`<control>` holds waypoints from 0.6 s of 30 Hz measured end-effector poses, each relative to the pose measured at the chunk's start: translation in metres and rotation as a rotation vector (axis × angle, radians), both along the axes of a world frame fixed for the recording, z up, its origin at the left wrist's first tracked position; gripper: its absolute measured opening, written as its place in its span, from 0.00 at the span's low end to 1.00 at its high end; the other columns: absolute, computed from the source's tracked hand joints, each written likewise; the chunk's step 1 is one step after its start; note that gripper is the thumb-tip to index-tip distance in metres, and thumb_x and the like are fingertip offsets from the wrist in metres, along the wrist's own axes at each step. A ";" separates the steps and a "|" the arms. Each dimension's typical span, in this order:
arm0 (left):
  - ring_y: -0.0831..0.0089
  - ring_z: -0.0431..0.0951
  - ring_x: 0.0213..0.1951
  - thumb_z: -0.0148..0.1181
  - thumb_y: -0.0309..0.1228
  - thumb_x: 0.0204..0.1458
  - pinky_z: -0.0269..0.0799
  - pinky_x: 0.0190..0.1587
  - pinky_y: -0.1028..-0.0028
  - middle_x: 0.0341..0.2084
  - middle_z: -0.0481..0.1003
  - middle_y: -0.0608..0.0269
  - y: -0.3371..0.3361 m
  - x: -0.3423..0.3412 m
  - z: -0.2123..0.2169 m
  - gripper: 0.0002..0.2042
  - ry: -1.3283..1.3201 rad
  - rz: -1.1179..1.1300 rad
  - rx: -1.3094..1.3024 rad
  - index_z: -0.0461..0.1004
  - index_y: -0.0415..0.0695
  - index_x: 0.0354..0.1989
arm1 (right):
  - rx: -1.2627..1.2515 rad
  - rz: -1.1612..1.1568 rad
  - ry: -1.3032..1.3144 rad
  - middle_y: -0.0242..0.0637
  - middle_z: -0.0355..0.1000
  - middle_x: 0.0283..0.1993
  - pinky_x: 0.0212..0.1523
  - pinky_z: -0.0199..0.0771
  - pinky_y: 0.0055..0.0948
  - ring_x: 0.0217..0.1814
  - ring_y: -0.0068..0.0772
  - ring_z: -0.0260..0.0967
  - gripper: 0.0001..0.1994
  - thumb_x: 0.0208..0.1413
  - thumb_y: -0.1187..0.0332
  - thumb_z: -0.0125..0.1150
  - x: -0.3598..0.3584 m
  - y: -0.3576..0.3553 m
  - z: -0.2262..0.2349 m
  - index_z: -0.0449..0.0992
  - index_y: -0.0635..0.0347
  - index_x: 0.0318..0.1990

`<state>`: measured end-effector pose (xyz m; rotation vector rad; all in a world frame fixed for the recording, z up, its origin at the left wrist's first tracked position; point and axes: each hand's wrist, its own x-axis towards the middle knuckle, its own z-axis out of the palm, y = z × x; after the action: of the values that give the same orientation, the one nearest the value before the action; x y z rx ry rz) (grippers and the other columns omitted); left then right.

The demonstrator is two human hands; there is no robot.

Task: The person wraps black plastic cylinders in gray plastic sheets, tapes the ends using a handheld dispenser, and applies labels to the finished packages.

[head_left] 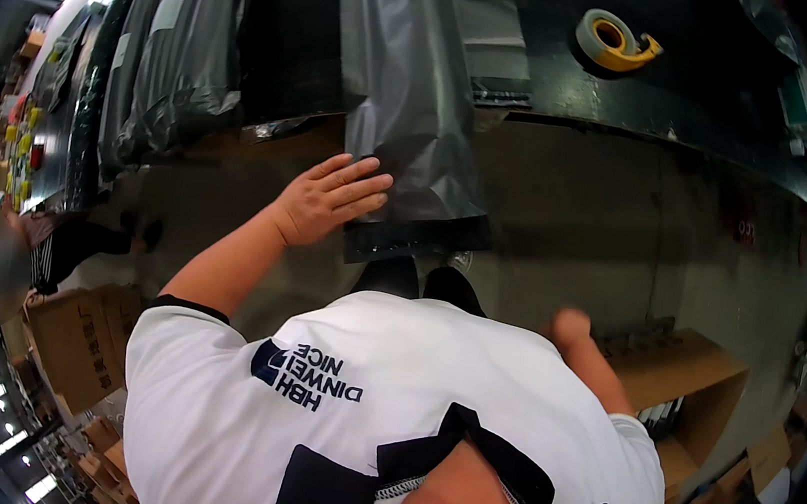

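A long grey plastic bag (409, 81) lies across the dark table (644, 100) and hangs over its near edge toward me, its lower end finished with a black strip. My left hand (329, 200) is open, fingers stretched out together over the left side of the hanging part; I cannot tell if the palm presses on it. Off to the right, well apart from the bag, my right hand (570, 328) is held low by my side above an open cardboard box (711, 375). Its fingers are blurred and mostly hidden.
A yellow tape dispenser (616, 41) with a roll sits on the table at the right. More grey plastic-wrapped packages (186, 54) lie on the left. Another person (51, 249) is at far left, near a cardboard box (80, 343). A flat grey bag (491, 31) lies beside the long one.
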<state>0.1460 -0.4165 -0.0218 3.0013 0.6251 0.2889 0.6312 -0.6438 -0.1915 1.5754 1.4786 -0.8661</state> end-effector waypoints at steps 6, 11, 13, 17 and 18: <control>0.71 0.57 0.69 0.52 0.28 0.52 0.50 0.71 0.67 0.67 0.61 0.76 0.036 0.019 -0.010 0.24 0.050 -0.209 0.203 0.68 0.58 0.60 | 1.280 0.261 0.688 0.36 0.54 0.72 0.71 0.57 0.37 0.73 0.42 0.53 0.37 0.41 0.72 0.68 -0.077 0.176 0.099 0.65 0.49 0.64; 0.72 0.57 0.69 0.52 0.29 0.53 0.50 0.71 0.68 0.66 0.62 0.78 0.040 0.020 0.002 0.22 0.077 -0.275 0.184 0.70 0.59 0.58 | 1.508 0.904 1.033 0.31 0.57 0.71 0.72 0.54 0.36 0.73 0.32 0.54 0.26 0.51 0.70 0.56 -0.122 0.235 0.102 0.70 0.42 0.60; 0.71 0.60 0.68 0.53 0.30 0.51 0.51 0.71 0.66 0.64 0.65 0.71 0.040 0.021 0.009 0.20 0.114 -0.296 0.117 0.72 0.55 0.55 | 1.360 0.949 1.096 0.30 0.62 0.68 0.71 0.56 0.36 0.72 0.31 0.56 0.23 0.49 0.70 0.57 -0.130 0.242 0.112 0.74 0.43 0.56; 0.65 0.67 0.63 0.58 0.28 0.44 0.57 0.67 0.61 0.57 0.72 0.63 0.037 0.020 0.015 0.20 0.066 -0.193 -0.138 0.75 0.47 0.50 | 1.204 0.803 1.176 0.29 0.71 0.60 0.69 0.60 0.37 0.67 0.32 0.63 0.20 0.45 0.72 0.58 -0.128 0.242 0.113 0.78 0.46 0.49; 0.63 0.69 0.61 0.59 0.27 0.42 0.59 0.66 0.61 0.56 0.73 0.62 0.035 0.016 0.008 0.21 -0.024 -0.098 -0.211 0.75 0.46 0.49 | 1.131 0.652 1.288 0.32 0.74 0.57 0.67 0.62 0.39 0.64 0.36 0.67 0.24 0.44 0.77 0.55 -0.124 0.244 0.111 0.77 0.49 0.52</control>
<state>0.1618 -0.3818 -0.0139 2.8105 0.4721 0.2371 0.5073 -0.4002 -0.0809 0.8457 3.5854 -0.6142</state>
